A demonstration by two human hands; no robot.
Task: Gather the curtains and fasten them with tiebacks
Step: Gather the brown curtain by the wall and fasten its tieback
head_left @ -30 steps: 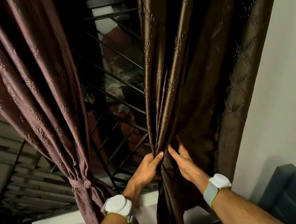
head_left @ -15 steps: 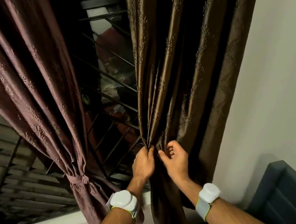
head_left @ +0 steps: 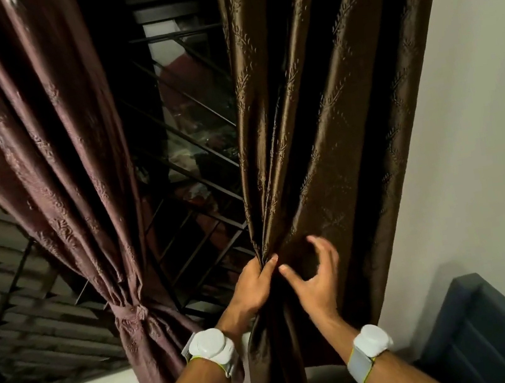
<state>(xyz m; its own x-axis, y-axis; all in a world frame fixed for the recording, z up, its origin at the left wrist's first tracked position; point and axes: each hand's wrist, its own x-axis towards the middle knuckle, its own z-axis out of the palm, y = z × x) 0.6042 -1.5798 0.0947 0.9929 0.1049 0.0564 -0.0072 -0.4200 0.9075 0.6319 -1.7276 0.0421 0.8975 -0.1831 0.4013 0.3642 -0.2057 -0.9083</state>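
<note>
Fingers of left hand (head_left: pixel 253 285) curled round a bunch of folds on the inner edge of the brown curtain (head_left: pixel 326 120), lower centre of frame; thumb lies across the bunch. Right hand (head_left: pixel 314 276) just beside it, to the right: fingers spread and loosely bent, gripping nothing; cannot tell whether the fingertips touch the cloth.

Count, left to right:
- Curtains, 2. Mauve curtain (head_left: pixel 38 142), left half of frame, gathered and cinched by 1 tieback (head_left: pixel 128 312) at lower left. Brown curtain, centre-right, hangs loose apart from the held bunch.
- Hands, 2. White wrist units, 2: one on left wrist (head_left: pixel 210 347), one on right wrist (head_left: pixel 371 341).
- Window grille (head_left: pixel 186 155), 1, dark, between the curtains.
- Wall (head_left: pixel 481 122), right edge. Dark blue panel (head_left: pixel 498 334), lower right corner.
</note>
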